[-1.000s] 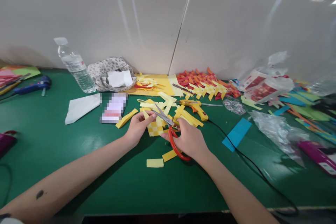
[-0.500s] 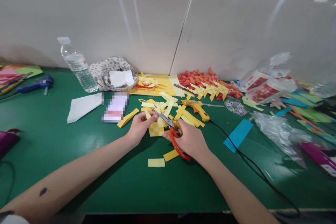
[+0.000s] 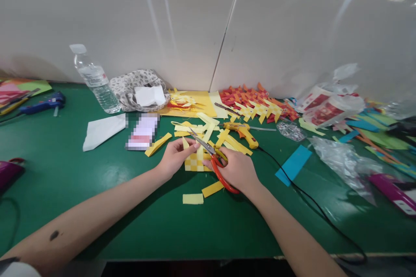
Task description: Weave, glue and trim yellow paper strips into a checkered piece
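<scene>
Extended from approx 8 o'clock w/ L forearm, low over green table [image 3: 130, 233], wrist nearly straight, pointing approx 2. Pinching yellow woven piece [image 3: 194, 165] w/ L hand [image 3: 173, 159], thumb on near side, other fingers bent behind, at upper L edge. Extended from approx 5 o'clock w/ R forearm, angled toward 10-11. Gripping red-handled scissors [image 3: 211, 151] in R hand [image 3: 237, 166], fingers curled round handles, one fingertip up against woven piece. Can't tell which fingers sit inside loops. Aiming blades approx 10-11 o'clock, tips just beyond L thumb; can't tell if touching paper.

Clock read from woven piece, held mid-table btwn both hands: at 6, cream strip [image 3: 193, 199]; btwn 4 & 5, deeper yellow strip [image 3: 212, 189]; at 2, yellow glue gun [image 3: 243, 133]; at 3, blue strip [image 3: 294, 165]; btwn 1 & 2, farther off by wall [image 3: 130, 21], red/orange woven pcs [image 3: 242, 94]; at 10, well apart, water bottle [image 3: 97, 82].
</scene>
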Motion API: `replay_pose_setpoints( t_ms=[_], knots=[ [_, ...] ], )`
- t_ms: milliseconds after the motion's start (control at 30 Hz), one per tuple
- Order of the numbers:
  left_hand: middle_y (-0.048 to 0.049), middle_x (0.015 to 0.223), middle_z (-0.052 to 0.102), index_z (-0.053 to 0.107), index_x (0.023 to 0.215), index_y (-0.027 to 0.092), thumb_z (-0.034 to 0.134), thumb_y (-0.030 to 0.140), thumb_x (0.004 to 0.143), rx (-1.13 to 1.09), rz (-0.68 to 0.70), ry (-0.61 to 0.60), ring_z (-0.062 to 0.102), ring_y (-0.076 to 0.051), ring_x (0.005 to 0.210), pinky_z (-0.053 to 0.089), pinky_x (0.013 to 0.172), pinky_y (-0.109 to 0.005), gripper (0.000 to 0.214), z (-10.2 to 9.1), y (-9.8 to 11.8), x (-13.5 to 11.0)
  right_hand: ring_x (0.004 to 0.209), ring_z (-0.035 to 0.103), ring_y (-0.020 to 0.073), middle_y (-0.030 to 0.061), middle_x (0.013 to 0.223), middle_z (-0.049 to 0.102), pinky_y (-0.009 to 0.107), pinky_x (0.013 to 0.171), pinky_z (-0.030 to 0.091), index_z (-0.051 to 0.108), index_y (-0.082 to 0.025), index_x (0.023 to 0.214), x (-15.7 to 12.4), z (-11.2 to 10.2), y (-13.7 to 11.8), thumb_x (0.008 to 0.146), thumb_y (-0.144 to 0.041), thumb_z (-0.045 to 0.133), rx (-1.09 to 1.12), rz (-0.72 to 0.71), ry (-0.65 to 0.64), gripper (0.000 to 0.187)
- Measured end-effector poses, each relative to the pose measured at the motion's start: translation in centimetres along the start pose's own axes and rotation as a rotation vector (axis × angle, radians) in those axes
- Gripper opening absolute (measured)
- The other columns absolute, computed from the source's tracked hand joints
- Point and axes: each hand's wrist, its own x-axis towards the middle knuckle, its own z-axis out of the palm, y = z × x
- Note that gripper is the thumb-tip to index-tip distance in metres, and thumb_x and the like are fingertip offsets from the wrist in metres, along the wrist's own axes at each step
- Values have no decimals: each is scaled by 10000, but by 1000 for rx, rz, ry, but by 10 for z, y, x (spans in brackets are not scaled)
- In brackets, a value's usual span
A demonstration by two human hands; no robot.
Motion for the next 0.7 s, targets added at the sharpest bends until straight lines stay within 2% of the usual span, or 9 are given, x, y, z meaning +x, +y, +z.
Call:
replay_pose_setpoints(
  t_ms=[167,333,467,700],
  knots=[
    [6,679,633,689,764,173,758,382,651,11,-11,-9,548,-113,623,430,620,-237,247,-1,-2,1,534,519,149,-11,539,546,234,487,257,484,-219,610,-1,-3,-1,736,-622,506,43,38,50,422],
    [3,691,640,684,754,174,759,374,649,-13,-21,12,557,-119,642,433,633,-239,238,0,0,1,581,565,168,8,651,596,241,501,301,534,-215,803,2,-4,1,771,-603,471,57,66,100,394],
    [2,730,645,677,762,175,771,357,631,-70,-17,33,564,-127,683,438,667,-247,242,0,-1,1,648,587,204,58,775,627,269,524,323,539,-183,928,4,0,3,762,-609,473,-40,-1,77,462],
    [-7,782,644,641,714,170,759,361,640,-102,31,44,573,-139,729,451,689,-260,237,-1,-5,4,719,600,234,84,803,631,301,573,354,545,-154,959,3,6,1,765,-628,466,-91,-96,62,519]
  ],
)
